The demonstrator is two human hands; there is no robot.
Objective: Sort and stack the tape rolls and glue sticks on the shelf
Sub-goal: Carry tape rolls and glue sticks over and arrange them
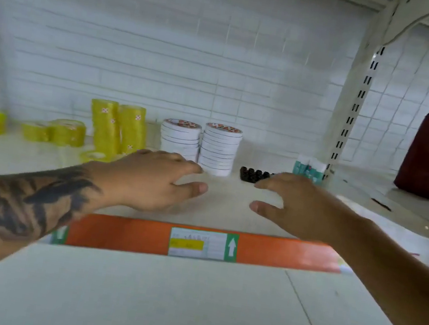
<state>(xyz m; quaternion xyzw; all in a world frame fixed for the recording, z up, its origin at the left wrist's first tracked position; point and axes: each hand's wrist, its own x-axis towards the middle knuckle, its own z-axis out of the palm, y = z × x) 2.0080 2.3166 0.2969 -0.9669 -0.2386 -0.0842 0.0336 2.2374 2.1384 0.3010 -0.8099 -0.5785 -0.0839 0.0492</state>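
Both forearms reach in over the orange shelf edge (140, 235), palms down, hands held low over the bare shelf (217, 205) w/ nothing in them. Left hand (148, 180): tattooed forearm coming in from the lower left, fingers loosely spread and slightly bent, thumb stuck out toward the right hand. Right hand (296, 203) mirrors it — fingers relaxed, thumb pointing inward, a gap between the two thumbs.

Just beyond the left fingertips: two stacks of white tape rolls (200, 144), side by side, approx. touching. Left of that hand and further back — two upright columns of yellow tape (117, 127), then loose yellow rolls (52, 129) lying well off to the left. Just past the right fingertips sits a black ridged piece (253, 174); behind that hand, teal-and-white glue sticks (309, 166) stand by the shelf upright (358, 100).
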